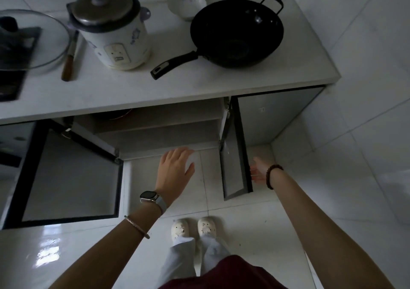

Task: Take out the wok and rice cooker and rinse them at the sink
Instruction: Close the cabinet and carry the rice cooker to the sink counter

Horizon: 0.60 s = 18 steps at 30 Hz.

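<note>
Already the wok [237,33] and the rice cooker [113,33] stand side by side on the counter [199,84], so the taking out looks done and the rinsing unstarted. Below the counter, the left hand [175,169] hangs spread and empty. The right hand [258,171] lays a flat palm on the open cabinet door [235,155]. Next, probably: swing the doors closed, then carry both to the sink. The cooker's panel markings are unreadable.
</note>
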Motion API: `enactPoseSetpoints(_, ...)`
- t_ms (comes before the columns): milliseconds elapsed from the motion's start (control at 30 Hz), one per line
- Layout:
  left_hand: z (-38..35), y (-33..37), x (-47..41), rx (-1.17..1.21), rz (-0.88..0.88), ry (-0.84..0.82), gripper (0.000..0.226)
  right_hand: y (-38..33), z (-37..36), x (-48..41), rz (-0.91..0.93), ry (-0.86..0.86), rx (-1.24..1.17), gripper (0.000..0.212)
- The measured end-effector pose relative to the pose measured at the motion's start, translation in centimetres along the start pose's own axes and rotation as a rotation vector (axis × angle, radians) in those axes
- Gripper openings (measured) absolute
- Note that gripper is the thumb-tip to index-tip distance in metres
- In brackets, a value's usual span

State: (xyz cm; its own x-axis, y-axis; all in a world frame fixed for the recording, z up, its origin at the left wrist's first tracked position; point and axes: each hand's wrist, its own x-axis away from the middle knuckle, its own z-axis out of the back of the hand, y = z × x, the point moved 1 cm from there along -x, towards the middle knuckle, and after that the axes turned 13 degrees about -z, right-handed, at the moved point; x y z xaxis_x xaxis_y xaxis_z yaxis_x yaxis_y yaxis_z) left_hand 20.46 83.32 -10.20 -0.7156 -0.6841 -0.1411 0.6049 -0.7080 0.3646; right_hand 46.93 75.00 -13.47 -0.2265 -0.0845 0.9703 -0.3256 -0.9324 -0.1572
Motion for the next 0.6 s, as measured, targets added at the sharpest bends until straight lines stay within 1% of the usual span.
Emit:
enactPoseSetpoints(200,0.9,-2.5,1.7,-0.023,0.104,0.048,0.035,-1.2,-3.8,-0.1,-0.044,-0.102,0.032,0.056)
enactPoseSetpoints(333,1.9,-4.7,2.8,-0.039,0.18,0.079,0.035,-2.4,-7.1,0.4,-0.048,-0.187,-0.005,0.047)
enactPoseSetpoints(400,2.5,-6.1,3.5,-0.061,0.198,0.077,0.035,-3.4,-9.1,0.4,-0.049,-0.244,-0.038,0.043)
enactPoseSetpoints(533,3.5,-8.7,4.1,-0.095,0.236,0.123,0.023,-5.2,-12.8,0.0,-0.064,-0.359,-0.166,0.036)
enactPoseSetpoints(600,3.9,-9.9,4.2,-0.097,0.241,0.139,0.025,-6.1,-14.8,0.4,-0.071,-0.426,-0.255,0.031)
